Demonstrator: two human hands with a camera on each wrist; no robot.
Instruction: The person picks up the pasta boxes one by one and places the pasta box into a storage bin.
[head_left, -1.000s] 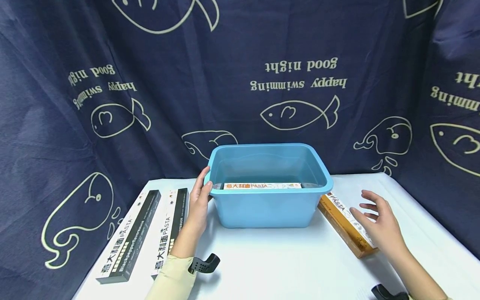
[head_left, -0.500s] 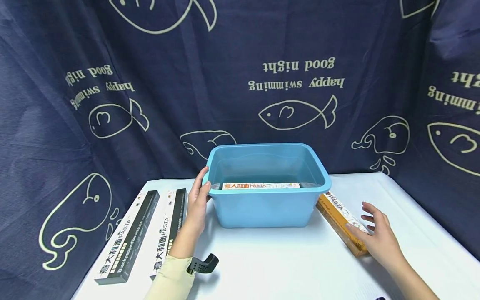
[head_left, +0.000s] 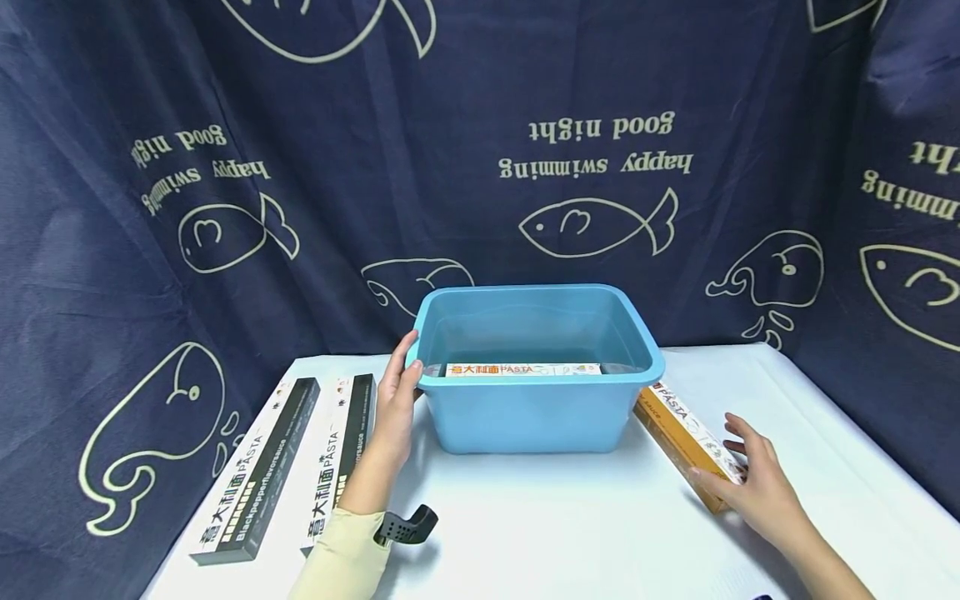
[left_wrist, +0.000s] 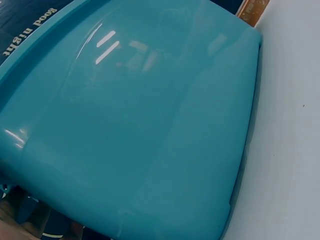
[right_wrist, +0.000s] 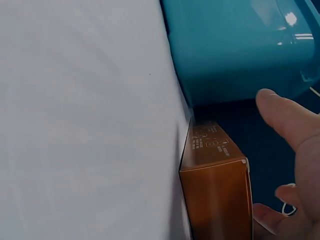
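A blue plastic bin (head_left: 532,417) stands in the middle of the table, with a white pasta box (head_left: 525,370) showing inside. My left hand (head_left: 395,402) holds the bin's left rim; in the left wrist view the bin's wall hides most of its fingers. My right hand (head_left: 757,483) is around the near end of an orange pasta box (head_left: 678,437) on the table to the right. Its thumb lies along the left side of that box and its fingers reach past the far side. In the right wrist view, the thumb (right_wrist: 287,117) is apart from the orange box (right_wrist: 215,197).
Two black-and-white pasta boxes, an outer one (head_left: 255,475) and an inner one (head_left: 341,458), lie at the left, the inner partly behind my left forearm. A dark blue curtain (head_left: 600,75) with fish prints hangs behind the white table (head_left: 555,525).
My right hand has moved down and slightly left, closer round the near end of the orange pasta box. My left hand and the bin have not visibly moved.
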